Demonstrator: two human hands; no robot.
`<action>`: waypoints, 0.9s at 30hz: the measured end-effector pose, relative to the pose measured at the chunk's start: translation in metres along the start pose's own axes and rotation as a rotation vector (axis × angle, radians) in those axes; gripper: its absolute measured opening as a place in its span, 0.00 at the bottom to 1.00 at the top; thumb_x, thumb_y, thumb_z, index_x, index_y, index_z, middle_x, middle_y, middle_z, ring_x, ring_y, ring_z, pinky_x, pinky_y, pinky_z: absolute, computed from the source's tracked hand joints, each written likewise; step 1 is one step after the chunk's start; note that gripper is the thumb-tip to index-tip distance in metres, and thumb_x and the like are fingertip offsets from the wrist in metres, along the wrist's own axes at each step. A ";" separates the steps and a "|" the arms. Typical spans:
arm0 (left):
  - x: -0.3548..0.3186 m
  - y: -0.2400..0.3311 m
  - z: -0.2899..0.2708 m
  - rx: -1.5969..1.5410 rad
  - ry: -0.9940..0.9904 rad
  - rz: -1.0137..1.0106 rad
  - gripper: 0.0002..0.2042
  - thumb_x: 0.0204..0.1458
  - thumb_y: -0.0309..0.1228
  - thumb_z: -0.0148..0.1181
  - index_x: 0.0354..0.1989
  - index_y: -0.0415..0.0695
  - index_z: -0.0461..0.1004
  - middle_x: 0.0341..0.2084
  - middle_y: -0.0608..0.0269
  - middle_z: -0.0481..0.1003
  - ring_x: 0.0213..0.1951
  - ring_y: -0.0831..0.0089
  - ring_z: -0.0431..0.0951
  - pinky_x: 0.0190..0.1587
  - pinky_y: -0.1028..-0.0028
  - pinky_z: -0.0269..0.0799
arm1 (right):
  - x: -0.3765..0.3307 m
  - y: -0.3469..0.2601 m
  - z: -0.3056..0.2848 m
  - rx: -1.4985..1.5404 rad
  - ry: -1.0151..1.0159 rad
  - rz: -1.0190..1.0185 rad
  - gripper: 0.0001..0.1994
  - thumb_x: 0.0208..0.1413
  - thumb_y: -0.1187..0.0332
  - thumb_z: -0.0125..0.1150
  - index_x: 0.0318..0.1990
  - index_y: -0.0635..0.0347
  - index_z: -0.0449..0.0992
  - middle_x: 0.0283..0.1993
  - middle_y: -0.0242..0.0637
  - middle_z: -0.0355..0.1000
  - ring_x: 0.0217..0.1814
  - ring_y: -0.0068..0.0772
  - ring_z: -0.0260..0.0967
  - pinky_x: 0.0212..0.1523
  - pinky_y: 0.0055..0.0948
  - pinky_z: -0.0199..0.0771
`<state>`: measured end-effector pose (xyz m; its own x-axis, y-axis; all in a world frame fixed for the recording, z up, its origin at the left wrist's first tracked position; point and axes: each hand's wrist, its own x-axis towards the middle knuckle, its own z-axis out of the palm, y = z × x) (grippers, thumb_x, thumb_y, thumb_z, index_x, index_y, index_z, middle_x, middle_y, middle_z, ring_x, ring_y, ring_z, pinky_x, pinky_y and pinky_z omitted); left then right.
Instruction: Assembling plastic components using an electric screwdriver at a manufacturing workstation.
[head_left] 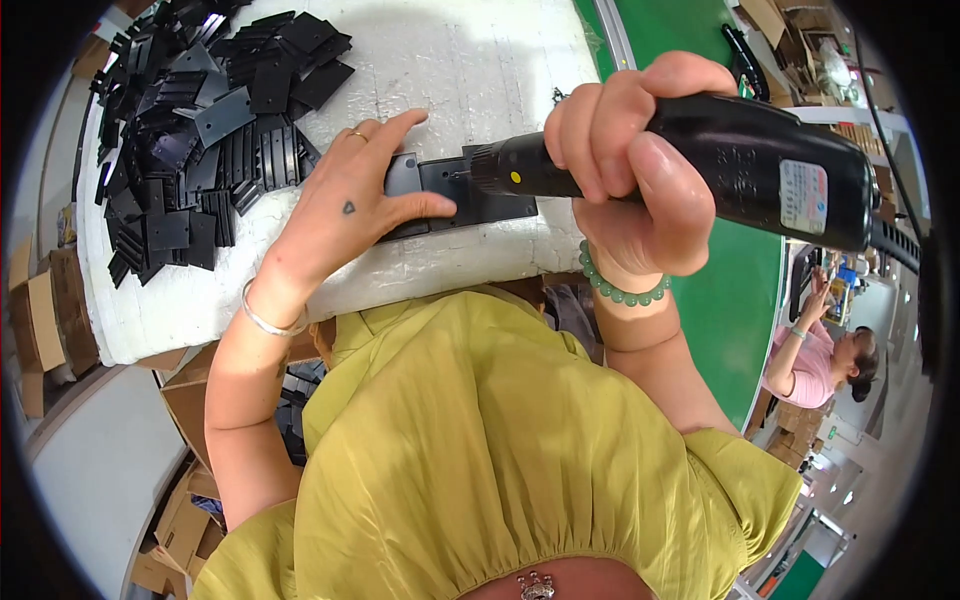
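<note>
My right hand [640, 165] is wrapped round a black electric screwdriver [750, 150], which lies nearly level with its nose pointing left. The nose reaches over a row of flat black plates [505, 208] on the white padded work surface [480, 60]. The driver's tip and whatever it touches are too dark to make out. My left hand [350, 190] lies at the left end of these plates, thumb and index finger spread apart, thumb resting on a plate. Its other fingers partly hide that end.
A large heap of black plates and ribbed black pieces [220, 125] covers the surface's left side. A green table [745, 340] runs along the right. Cardboard boxes [45, 330] stand at the left. A person in pink [815, 360] is at the far right.
</note>
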<state>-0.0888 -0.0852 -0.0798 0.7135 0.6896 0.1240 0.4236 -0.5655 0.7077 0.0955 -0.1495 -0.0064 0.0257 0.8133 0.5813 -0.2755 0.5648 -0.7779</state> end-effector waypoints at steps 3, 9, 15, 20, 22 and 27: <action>0.006 -0.003 0.005 -0.060 -0.039 -0.086 0.28 0.40 0.39 0.67 0.51 0.43 0.67 0.34 0.49 0.74 0.35 0.61 0.73 0.37 0.70 0.67 | 0.003 0.007 0.004 -0.009 0.030 0.026 0.18 0.45 0.72 0.47 0.47 0.60 0.63 0.17 0.29 0.55 0.15 0.21 0.50 0.22 0.26 0.55; 0.012 0.000 0.009 -0.157 -0.155 -0.238 0.15 0.40 0.38 0.64 0.37 0.45 0.76 0.18 0.57 0.71 0.26 0.62 0.71 0.33 0.68 0.65 | 0.004 0.014 0.006 -0.022 0.012 0.078 0.17 0.44 0.74 0.49 0.45 0.63 0.63 0.16 0.31 0.57 0.15 0.22 0.51 0.20 0.26 0.55; 0.013 0.005 0.007 -0.124 -0.183 -0.321 0.16 0.39 0.39 0.64 0.38 0.47 0.76 0.20 0.58 0.72 0.30 0.61 0.72 0.36 0.66 0.66 | 0.007 0.015 0.019 -0.076 -0.013 0.138 0.11 0.44 0.76 0.49 0.38 0.61 0.60 0.17 0.34 0.58 0.15 0.22 0.50 0.19 0.24 0.56; 0.012 -0.001 0.011 -0.153 -0.152 -0.269 0.16 0.40 0.40 0.63 0.38 0.48 0.76 0.29 0.56 0.76 0.38 0.58 0.74 0.43 0.65 0.67 | 0.010 0.018 0.019 -0.264 -0.024 0.154 0.10 0.44 0.77 0.50 0.35 0.60 0.58 0.17 0.34 0.58 0.15 0.22 0.51 0.18 0.24 0.56; 0.012 -0.003 0.012 -0.157 -0.142 -0.261 0.16 0.40 0.40 0.63 0.38 0.48 0.76 0.31 0.55 0.76 0.39 0.57 0.74 0.44 0.65 0.67 | 0.011 0.019 0.018 -0.273 -0.043 0.156 0.10 0.44 0.77 0.50 0.35 0.60 0.58 0.17 0.34 0.58 0.15 0.22 0.51 0.18 0.24 0.56; 0.013 0.003 0.007 -0.124 -0.169 -0.277 0.16 0.40 0.39 0.63 0.38 0.49 0.76 0.32 0.55 0.76 0.40 0.58 0.74 0.43 0.64 0.67 | 0.013 0.022 0.018 -0.065 -0.063 0.169 0.10 0.44 0.78 0.50 0.34 0.60 0.59 0.17 0.34 0.58 0.15 0.22 0.51 0.19 0.24 0.57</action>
<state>-0.0738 -0.0810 -0.0808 0.6679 0.7184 -0.1941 0.5503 -0.3013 0.7787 0.0725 -0.1292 -0.0119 -0.0762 0.8881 0.4533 -0.2080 0.4304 -0.8783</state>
